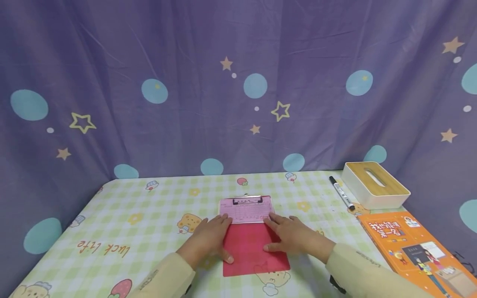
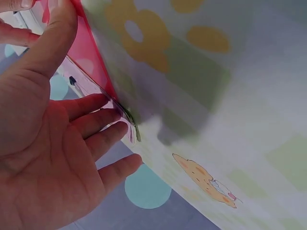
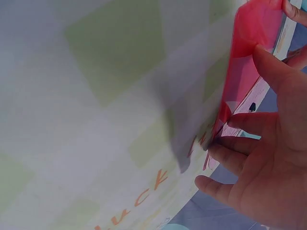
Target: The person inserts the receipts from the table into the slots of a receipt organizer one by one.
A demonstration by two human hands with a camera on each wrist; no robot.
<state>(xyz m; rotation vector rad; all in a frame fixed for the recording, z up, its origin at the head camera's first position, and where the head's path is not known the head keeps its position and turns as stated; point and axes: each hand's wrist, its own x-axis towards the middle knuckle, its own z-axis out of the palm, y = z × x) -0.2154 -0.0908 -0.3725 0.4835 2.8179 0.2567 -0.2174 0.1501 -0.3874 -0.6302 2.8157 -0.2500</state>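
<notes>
A translucent red clipboard (image 1: 251, 252) lies flat on the table in the head view. Its metal clip (image 1: 247, 200) is at the far end, above a pink printed form pad (image 1: 246, 210). At the left edge, my left hand (image 1: 208, 240) touches the pad's side with extended fingertips, its thumb over the board. My right hand (image 1: 292, 236) mirrors it on the right edge, thumb on the red surface. Both wrist views show the fingers of the left hand (image 2: 53, 143) and right hand (image 3: 268, 143) fairly straight along the board's sides.
A white tissue box (image 1: 376, 186) with a wooden lid stands at the back right. Beside it lies a black-capped marker (image 1: 341, 193). An orange book (image 1: 421, 252) is at the right edge. A checkered cloth (image 1: 156, 215) covers the table; a purple curtain (image 1: 193, 124) hangs behind.
</notes>
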